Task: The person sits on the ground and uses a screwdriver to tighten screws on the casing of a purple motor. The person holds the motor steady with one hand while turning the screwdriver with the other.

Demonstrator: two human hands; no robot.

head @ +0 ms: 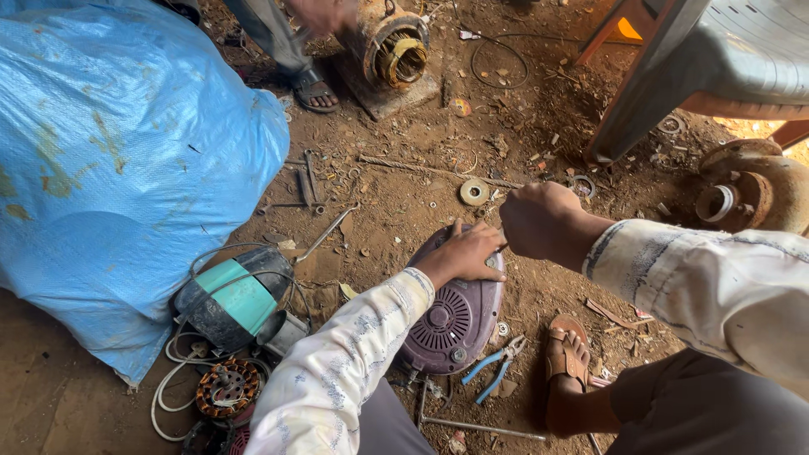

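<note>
A purple motor housing [455, 316] with a round slotted grille lies on the dirt ground [404, 194], in the lower middle of the view, between the person's knees; its grille faces up and toward the camera. The left hand [468, 253] lies flat on the upper edge of the housing, fingers spread and pressing down, gripping nothing; the right hand [539, 219] is clenched into a fist just above the same edge, touching the left fingertips; whatever the fist holds is hidden by the knuckles, so what it grasps cannot be told.

Just right of the housing, blue-handled pliers [497, 366] lie on the ground, jaws apart, beside the person's sandalled foot [566, 354]; a thin metal rod [484, 428] lies below them. A small round disc [474, 192] lies on the dirt just above the hands.

To the left, near the housing, stand a black and teal motor [232, 299] with white cable [173, 379] looped about it, and a stator with copper windings [226, 388]; behind them is a large blue woven sack [118, 160].

At the top, well apart, another person's hand [320, 15] rests by a rusty motor with exposed copper coil [396, 50]; a grey plastic chair [708, 59] stands at upper right, with a rusted casing [750, 190] below it.
</note>
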